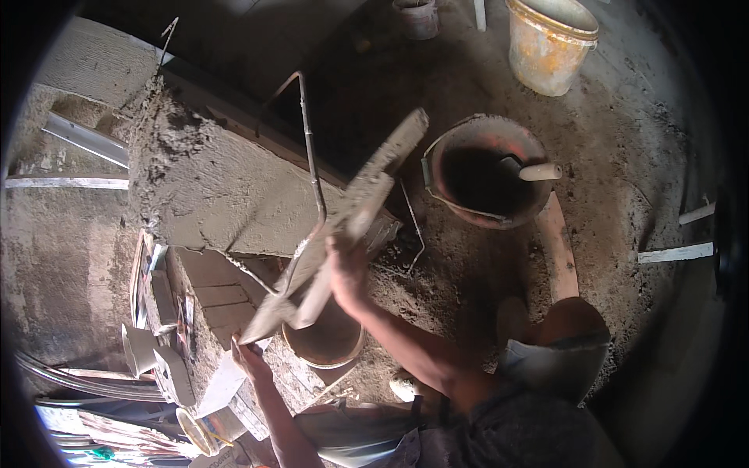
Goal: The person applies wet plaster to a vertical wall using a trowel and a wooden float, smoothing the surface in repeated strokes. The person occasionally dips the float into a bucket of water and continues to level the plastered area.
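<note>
A long mortar-smeared wooden board [395, 146] slants across the middle, over the edge of a mortar-coated ledge [234, 183]. Against its near side lies a shorter wooden piece [316, 298]. My right hand [349, 273] is wrapped around the wood near its middle, fingers partly hidden. At the board's lower end, my left hand [248, 357] closes its fingers on the tip. A bent metal rod [310, 148] arches above the ledge and runs down to the board beside my right hand; whether it clamps the board I cannot tell.
A dark mortar bucket [468, 210] with a wooden-handled tool [540, 171] stands at right. Beyond it is a stained pail [550, 51]. Another bucket [324, 347] sits below the board. A plank [559, 249] lies on the dirt floor; assorted scraps [168, 366] crowd the lower left.
</note>
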`<state>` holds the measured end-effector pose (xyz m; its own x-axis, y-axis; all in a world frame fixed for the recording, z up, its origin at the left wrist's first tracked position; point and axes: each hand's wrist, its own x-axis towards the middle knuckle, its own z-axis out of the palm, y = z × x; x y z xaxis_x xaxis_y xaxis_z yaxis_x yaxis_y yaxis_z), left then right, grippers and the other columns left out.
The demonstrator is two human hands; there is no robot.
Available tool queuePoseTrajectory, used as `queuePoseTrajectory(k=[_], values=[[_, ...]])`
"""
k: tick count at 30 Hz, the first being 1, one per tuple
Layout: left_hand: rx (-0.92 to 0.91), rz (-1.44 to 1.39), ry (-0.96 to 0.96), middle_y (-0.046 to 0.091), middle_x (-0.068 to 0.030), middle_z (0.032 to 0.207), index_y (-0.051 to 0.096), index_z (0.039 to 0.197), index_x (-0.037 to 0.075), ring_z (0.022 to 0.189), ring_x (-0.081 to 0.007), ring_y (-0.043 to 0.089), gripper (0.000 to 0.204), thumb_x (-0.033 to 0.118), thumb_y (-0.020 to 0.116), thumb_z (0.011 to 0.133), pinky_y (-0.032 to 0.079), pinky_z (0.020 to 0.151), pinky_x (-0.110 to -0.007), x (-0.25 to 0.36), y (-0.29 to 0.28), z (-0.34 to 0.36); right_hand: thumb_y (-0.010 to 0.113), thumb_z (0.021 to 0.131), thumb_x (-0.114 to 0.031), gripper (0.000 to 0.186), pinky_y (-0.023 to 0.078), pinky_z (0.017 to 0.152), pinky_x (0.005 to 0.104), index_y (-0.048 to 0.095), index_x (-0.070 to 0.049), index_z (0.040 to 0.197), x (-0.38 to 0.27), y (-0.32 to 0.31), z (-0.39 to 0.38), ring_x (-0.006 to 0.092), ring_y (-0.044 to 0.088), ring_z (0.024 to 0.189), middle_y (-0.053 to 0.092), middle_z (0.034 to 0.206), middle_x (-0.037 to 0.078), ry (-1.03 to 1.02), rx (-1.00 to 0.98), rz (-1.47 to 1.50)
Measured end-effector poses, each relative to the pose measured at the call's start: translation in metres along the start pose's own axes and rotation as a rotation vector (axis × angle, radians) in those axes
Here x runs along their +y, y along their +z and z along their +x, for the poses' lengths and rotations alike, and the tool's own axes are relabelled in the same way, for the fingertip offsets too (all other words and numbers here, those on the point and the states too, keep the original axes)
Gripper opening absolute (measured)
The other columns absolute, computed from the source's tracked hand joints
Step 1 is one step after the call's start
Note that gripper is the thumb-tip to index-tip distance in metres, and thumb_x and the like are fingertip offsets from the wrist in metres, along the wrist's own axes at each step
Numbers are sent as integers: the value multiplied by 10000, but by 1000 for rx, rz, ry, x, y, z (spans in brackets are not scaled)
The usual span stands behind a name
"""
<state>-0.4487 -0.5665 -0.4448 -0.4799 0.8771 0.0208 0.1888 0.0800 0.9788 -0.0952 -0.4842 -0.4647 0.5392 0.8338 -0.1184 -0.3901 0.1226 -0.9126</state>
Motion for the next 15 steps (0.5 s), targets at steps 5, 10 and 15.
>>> queuePoseTrajectory(k=[5, 10, 15], values=[[120, 86, -8, 498, 47, 686, 629, 1080, 93, 539, -41, 372, 193, 268, 553, 1056, 306, 491, -213, 20, 9, -6, 583, 1009, -450, 456, 549, 615, 289, 549, -60, 1242, -36, 17, -4, 166, 646, 821, 629, 928, 74, -168, 160, 262], [317, 18, 546, 511, 14, 760, 625, 1229, 14, 628, -61, 428, 298, 237, 520, 1061, 365, 562, -230, 118, 45, -41, 728, 912, -424, 459, 542, 565, 315, 583, -66, 1158, -16, -75, 56, 144, 579, 658, 570, 854, 29, -71, 141, 116], [-335, 67, 183, 633, -2, 777, 696, 1077, 15, 617, -87, 499, 473, 444, 495, 1069, 404, 567, -248, 193, 147, -118, 802, 843, -418, 512, 468, 426, 267, 560, -129, 1189, -62, -127, 60, 90, 517, 561, 546, 783, -18, 55, 248, 292]])
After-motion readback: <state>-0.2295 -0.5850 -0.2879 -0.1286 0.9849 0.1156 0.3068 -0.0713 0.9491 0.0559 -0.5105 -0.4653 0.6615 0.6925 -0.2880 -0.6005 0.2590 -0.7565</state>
